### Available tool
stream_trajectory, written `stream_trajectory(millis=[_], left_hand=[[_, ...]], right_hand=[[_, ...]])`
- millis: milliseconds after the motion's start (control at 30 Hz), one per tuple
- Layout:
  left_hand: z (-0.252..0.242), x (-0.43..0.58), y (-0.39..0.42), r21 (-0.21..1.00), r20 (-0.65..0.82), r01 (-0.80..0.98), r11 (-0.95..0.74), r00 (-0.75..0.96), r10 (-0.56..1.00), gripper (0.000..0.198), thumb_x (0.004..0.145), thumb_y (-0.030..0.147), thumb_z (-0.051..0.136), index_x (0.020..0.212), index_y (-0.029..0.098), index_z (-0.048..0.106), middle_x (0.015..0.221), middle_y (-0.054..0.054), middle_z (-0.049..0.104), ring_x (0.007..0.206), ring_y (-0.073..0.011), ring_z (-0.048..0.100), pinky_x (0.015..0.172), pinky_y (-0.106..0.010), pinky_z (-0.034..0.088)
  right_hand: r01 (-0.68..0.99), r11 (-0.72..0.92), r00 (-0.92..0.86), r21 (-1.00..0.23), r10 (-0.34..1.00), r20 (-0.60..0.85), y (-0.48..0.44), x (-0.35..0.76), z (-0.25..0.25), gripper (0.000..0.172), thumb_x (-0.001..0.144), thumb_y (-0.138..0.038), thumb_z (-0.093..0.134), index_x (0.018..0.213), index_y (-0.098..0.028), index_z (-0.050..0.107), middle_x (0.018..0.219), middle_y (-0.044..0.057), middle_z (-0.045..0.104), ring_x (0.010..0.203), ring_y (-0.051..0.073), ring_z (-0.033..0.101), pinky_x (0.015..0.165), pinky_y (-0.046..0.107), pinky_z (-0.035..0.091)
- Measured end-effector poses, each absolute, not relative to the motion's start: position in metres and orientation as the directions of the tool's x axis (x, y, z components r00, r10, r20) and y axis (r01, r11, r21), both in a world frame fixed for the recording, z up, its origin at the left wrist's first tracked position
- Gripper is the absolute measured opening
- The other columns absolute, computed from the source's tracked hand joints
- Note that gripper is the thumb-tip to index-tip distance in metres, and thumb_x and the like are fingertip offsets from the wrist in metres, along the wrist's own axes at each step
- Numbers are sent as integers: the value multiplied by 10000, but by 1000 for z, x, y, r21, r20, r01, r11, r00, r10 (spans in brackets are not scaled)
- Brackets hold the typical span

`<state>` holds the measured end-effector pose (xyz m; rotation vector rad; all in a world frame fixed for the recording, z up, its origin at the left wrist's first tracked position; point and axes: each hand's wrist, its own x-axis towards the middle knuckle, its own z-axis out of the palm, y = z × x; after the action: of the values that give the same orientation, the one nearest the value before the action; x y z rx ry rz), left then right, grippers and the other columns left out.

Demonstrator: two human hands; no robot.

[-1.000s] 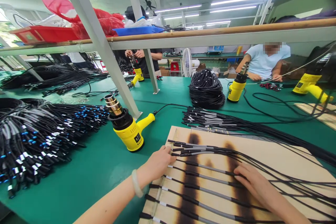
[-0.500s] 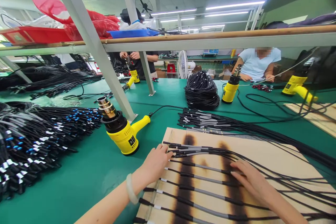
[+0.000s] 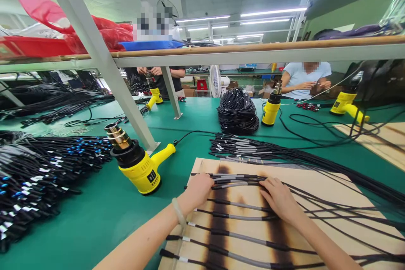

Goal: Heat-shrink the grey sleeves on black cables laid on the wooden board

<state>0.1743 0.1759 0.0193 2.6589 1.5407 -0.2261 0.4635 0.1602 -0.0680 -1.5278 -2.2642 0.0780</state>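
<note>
A scorched wooden board lies before me with several black cables spread across it, each with a grey sleeve section. Near its back edge several cables are gathered in a bundle. My left hand, with a pale bangle on the wrist, has its fingers closed round the left end of that bundle. Farther right, my right hand rests on the same bundle, fingers bent over it; its fingertips are partly hidden.
A yellow heat gun stands upright left of the board. Cable piles lie at the far left and behind the board. A coil and more heat guns stand farther back. Two people work across the table under a shelf.
My left hand has moved right along the cable ends and closed on the bundle. My right hand has moved up and left onto the bundle. The view has shifted slightly.
</note>
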Motion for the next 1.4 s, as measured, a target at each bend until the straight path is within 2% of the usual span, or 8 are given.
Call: stream_trajectory(millis=[233, 367, 567, 767, 867, 1067, 1233, 1400], left_hand=[[13, 166, 164, -10, -144, 856, -518, 511, 847, 335, 812, 68, 344, 988, 188, 602, 860, -96, 604, 851, -228, 549, 705, -338, 437], [8, 173, 163, -18, -108, 866, -499, 495, 862, 435, 769, 27, 344, 1170, 128, 478, 974, -137, 579, 907, -254, 523, 771, -385, 435], [10, 172, 175, -14, -72, 907, -420, 418, 905, 240, 771, 59, 366, 902, 151, 545, 940, -118, 573, 856, -229, 553, 739, -353, 449], [14, 157, 185, 29, -117, 914, -406, 406, 906, 154, 751, 94, 440, 806, 175, 558, 862, -74, 610, 833, -216, 586, 694, -314, 462], [26, 160, 190, 53, -82, 908, -415, 418, 905, 190, 760, 85, 420, 863, 174, 553, 891, -76, 595, 815, -214, 585, 698, -324, 463], [44, 163, 215, 130, 68, 905, -406, 400, 914, 328, 805, 59, 328, 1075, 179, 471, 1106, -79, 505, 981, -174, 519, 871, -309, 418], [27, 148, 218, 157, 2, 892, -424, 429, 903, 318, 724, 145, 491, 1036, 189, 529, 1157, -84, 520, 1092, -264, 456, 902, -397, 403], [14, 138, 222, 205, -56, 877, -434, 454, 889, 523, 617, 79, 516, 1127, 197, 502, 1217, -76, 510, 1076, -243, 489, 927, -359, 393]], right_hand=[[870, 421, -351, -257, 895, 276, 164, 452, -71, 166, 867, -241, 444, 957, -230, 584, 882, 51, 581, 870, 225, 550, 700, 352, 463], [863, 429, -352, -267, 889, 292, 166, 454, -75, 224, 869, -211, 424, 993, -236, 608, 851, 54, 582, 849, 220, 558, 704, 336, 458], [830, 463, -386, -310, 879, 280, 168, 457, -72, 255, 874, -208, 393, 946, -234, 636, 806, 52, 566, 768, 192, 556, 660, 300, 446], [753, 493, -439, -436, 870, 225, 162, 461, -60, 284, 899, -228, 351, 882, -212, 633, 771, 44, 549, 734, 178, 544, 657, 296, 428], [727, 485, -442, -485, 872, 210, 160, 462, -58, 276, 899, -238, 357, 896, -207, 631, 794, 49, 565, 750, 186, 554, 673, 307, 433], [683, 464, -418, -564, 882, 219, 159, 466, -62, 219, 872, -226, 381, 895, -201, 597, 840, 57, 592, 797, 194, 568, 712, 319, 453], [661, 463, -424, -590, 880, 215, 160, 469, -65, 204, 871, -224, 372, 908, -198, 571, 846, 54, 585, 796, 190, 560, 726, 322, 455], [654, 464, -453, -598, 873, 181, 161, 470, -63, 192, 880, -234, 357, 897, -199, 546, 845, 54, 573, 791, 190, 548, 724, 329, 449]])
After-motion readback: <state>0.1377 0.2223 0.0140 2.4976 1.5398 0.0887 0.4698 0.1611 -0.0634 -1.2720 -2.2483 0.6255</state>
